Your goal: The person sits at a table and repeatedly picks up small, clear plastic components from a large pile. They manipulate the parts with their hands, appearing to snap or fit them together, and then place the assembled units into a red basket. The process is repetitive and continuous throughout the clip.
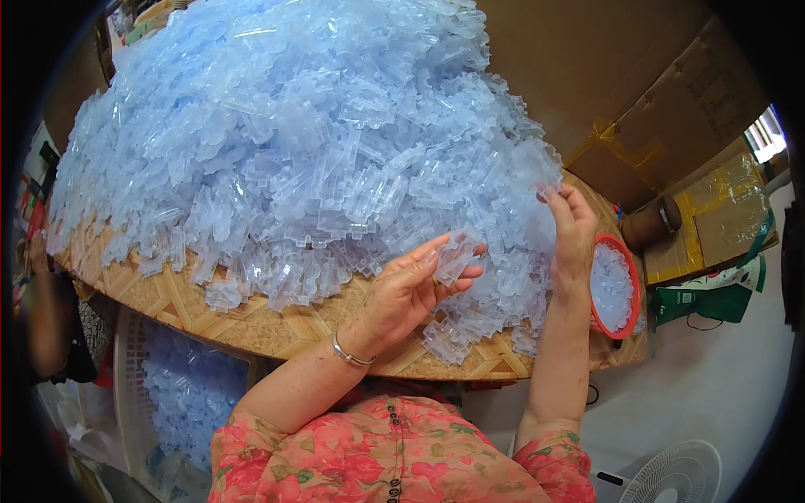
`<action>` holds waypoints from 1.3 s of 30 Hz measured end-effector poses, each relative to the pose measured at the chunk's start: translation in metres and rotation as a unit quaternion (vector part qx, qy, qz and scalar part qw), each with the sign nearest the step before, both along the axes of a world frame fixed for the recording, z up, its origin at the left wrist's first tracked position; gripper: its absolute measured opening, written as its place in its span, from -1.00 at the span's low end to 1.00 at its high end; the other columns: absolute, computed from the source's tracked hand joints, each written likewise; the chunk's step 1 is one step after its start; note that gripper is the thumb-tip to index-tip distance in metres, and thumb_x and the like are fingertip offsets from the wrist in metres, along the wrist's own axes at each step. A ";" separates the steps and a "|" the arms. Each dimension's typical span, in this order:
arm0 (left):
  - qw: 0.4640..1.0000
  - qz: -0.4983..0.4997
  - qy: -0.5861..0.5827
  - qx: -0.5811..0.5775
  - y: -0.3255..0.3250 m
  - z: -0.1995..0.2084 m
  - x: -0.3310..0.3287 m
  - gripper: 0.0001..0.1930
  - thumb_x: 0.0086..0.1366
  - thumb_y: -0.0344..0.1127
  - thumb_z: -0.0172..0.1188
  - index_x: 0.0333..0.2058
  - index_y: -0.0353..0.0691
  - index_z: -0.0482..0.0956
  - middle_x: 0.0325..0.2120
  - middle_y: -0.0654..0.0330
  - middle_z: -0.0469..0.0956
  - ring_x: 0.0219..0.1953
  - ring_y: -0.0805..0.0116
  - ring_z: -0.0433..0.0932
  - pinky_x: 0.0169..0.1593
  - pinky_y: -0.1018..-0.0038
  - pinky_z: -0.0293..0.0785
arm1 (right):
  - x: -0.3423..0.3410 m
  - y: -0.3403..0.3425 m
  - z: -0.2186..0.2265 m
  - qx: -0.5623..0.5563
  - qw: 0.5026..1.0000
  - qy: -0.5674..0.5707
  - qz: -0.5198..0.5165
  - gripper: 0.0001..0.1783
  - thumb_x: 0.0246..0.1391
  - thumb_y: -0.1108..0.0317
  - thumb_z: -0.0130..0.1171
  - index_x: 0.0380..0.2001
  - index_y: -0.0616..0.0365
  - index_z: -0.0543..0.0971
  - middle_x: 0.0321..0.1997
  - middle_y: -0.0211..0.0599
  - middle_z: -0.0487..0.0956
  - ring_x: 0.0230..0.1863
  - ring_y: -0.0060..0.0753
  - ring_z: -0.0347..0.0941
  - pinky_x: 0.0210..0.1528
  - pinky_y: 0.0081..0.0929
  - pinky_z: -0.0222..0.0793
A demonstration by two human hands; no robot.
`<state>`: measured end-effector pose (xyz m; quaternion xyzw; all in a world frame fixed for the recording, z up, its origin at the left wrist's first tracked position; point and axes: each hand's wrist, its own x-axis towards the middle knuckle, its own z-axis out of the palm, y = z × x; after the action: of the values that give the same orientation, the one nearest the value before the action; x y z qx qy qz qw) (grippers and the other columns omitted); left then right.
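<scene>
Left hand [411, 289], frame centre: fingers [436, 251] and thumb grasp a clear bluish plastic piece [457, 254], notched and ribbed, long axis tilted up to the right, projecting past the fingertips. Right hand [573, 230], right of centre: fingers pinch a translucent piece at the heap's edge. Behind, a heap [285, 134] of like pieces covers the woven-pattern tabletop [277, 331]. Red bowl [631, 289] at right.

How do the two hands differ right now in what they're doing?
The left hand pinches a clear blue plastic piece in front of the heap; the right hand is raised higher, fingers touching the pile at its right edge. The left wrist wears a bangle; the right is bare. Both have bare forearms.
</scene>
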<state>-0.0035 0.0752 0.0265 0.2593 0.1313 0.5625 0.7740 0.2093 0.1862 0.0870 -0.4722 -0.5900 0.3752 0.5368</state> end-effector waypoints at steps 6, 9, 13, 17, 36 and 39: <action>1.000 0.018 -0.002 0.007 -0.001 0.005 0.000 -0.38 0.44 -0.14 0.00 0.32 -0.36 0.08 0.25 -0.10 0.27 0.19 0.16 0.42 0.22 0.35 0.40 | -0.006 -0.066 -0.012 -0.062 0.997 0.028 0.025 -0.79 0.14 0.36 0.18 -0.23 0.28 0.61 -0.31 -0.47 0.57 -0.26 -0.67 0.40 -0.12 -0.64 0.28; 1.000 0.015 0.000 0.007 -0.002 0.005 0.000 -0.37 0.43 -0.15 0.00 0.33 -0.37 0.06 0.25 -0.11 0.27 0.20 0.14 0.42 0.23 0.33 0.40 | -0.006 -0.084 -0.028 -0.048 0.999 0.024 -0.005 -0.79 0.12 0.41 0.20 -0.19 0.28 0.57 -0.30 -0.44 0.57 -0.27 -0.61 0.41 -0.10 -0.62 0.31; 1.000 -0.008 -0.017 0.003 -0.002 0.006 0.000 -0.37 0.43 -0.17 0.00 0.33 -0.37 0.04 0.24 -0.10 0.28 0.20 0.07 0.41 0.24 0.28 0.38 | -0.020 -0.095 -0.044 0.077 0.992 -0.073 -0.062 -0.76 0.08 0.50 0.20 -0.14 0.25 0.53 -0.26 -0.37 0.58 -0.22 -0.54 0.46 -0.06 -0.53 0.37; 0.999 -0.006 -0.047 -0.008 -0.001 0.003 0.000 -0.37 0.44 -0.18 -0.01 0.34 -0.35 0.02 0.22 -0.08 0.30 0.21 0.01 0.39 0.27 0.23 0.36 | -0.022 -0.099 -0.051 0.112 0.986 -0.117 -0.029 -0.73 0.05 0.57 0.19 -0.13 0.22 0.53 -0.20 -0.32 0.59 -0.16 -0.52 0.50 -0.05 -0.49 0.40; 0.997 -0.027 -0.072 0.001 -0.002 0.003 0.000 -0.40 0.42 -0.25 0.02 0.33 -0.34 0.05 0.17 -0.01 0.37 0.21 0.08 0.40 0.30 0.13 0.30 | -0.023 -0.097 -0.019 0.175 0.959 -0.221 0.024 -0.61 -0.10 0.50 0.32 -0.11 0.16 0.59 -0.20 -0.25 0.60 -0.23 -0.38 0.50 -0.11 -0.43 0.42; 0.998 -0.018 -0.058 -0.001 -0.002 0.003 0.000 -0.44 0.45 -0.32 -0.04 0.33 -0.36 0.05 0.19 0.04 0.35 0.17 0.19 0.43 0.26 0.18 0.38 | -0.024 -0.094 -0.017 0.162 0.959 -0.233 0.025 -0.61 -0.11 0.46 0.34 -0.12 0.16 0.59 -0.20 -0.27 0.60 -0.29 -0.41 0.50 -0.17 -0.46 0.42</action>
<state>-0.0038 0.0734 0.0294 0.2273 0.0820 0.5626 0.7906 0.1852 0.0918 0.0704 -0.4385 -0.7634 0.1676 0.4436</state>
